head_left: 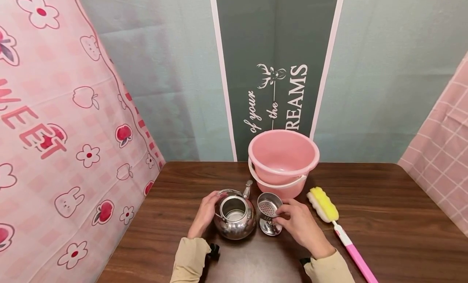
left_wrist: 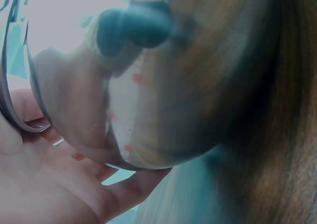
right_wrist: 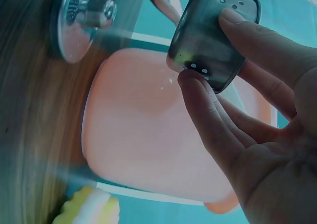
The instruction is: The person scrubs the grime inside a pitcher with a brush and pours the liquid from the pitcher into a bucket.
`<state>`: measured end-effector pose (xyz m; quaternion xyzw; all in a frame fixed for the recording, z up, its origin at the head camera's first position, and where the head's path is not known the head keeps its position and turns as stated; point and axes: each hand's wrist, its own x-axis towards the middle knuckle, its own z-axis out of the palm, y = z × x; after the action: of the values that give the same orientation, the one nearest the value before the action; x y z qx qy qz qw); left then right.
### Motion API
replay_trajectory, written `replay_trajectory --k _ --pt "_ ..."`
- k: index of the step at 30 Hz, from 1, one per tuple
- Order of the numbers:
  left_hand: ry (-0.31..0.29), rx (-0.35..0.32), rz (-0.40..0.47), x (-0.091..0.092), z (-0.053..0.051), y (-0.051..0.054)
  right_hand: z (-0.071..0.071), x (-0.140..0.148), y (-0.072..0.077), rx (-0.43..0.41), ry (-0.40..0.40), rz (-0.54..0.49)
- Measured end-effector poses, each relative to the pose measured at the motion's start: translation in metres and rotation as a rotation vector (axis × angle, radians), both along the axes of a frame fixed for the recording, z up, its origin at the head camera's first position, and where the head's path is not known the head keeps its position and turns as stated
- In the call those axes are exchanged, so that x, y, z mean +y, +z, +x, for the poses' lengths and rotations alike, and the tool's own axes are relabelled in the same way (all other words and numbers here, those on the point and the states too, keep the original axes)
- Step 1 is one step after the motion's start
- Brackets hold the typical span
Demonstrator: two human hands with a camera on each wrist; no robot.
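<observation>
A shiny round metal teapot (head_left: 235, 224), its top opening uncovered, stands on the table with its spout toward the back. My left hand (head_left: 206, 212) holds its left side, the fingers curving along the body; in the left wrist view fingers (left_wrist: 133, 189) lie against the teapot (left_wrist: 163, 100) beside its thin handle. My right hand (head_left: 297, 222) pinches a small metal tea strainer (head_left: 268, 208) with holes in its base. In the right wrist view the strainer (right_wrist: 205, 45) is tilted between thumb and fingers. Below it, the teapot lid (head_left: 270, 227) lies knob up on the table.
A pink bucket (head_left: 252, 153) with a white handle stands behind the strainer. To the right lies a bottle brush (head_left: 343, 236) with a yellow and white sponge head and a pink grip. Curtains hang behind and beside the brown wooden table (head_left: 376, 201).
</observation>
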<state>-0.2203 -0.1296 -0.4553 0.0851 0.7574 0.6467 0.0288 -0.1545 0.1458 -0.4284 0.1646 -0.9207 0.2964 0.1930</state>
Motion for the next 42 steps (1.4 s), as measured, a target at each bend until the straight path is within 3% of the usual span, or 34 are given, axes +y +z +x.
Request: replay_trajectory --k 5,13,16,19,26,29,35,42 --pt "-0.012 0.007 -0.029 0.002 0.007 0.013 0.002 0.009 -0.001 -0.013 -0.022 0.0" --pt "0.026 -0.014 -0.026 -0.001 -0.007 -0.013 0.003 0.026 0.0 -0.111 -0.073 -0.015" --pt "0.032 -0.015 -0.037 -0.002 -0.008 -0.015 0.003 0.031 -0.001 -0.122 -0.077 -0.021" --pt "0.023 -0.021 -0.032 -0.003 -0.006 -0.011 0.003 0.038 -0.002 -0.142 -0.086 -0.028" --pt "-0.008 -0.007 -0.061 0.001 0.009 0.017 0.004 0.058 -0.002 -0.148 -0.124 0.001" --pt "-0.01 -0.008 -0.052 0.001 0.01 0.019 0.005 0.065 -0.001 -0.164 -0.129 0.013" --pt "-0.015 0.01 -0.045 0.0 0.008 0.016 0.005 0.075 -0.001 -0.205 -0.137 0.016" --pt "0.015 0.015 -0.047 -0.003 -0.008 -0.016 0.007 0.08 -0.008 -0.217 -0.08 0.033"
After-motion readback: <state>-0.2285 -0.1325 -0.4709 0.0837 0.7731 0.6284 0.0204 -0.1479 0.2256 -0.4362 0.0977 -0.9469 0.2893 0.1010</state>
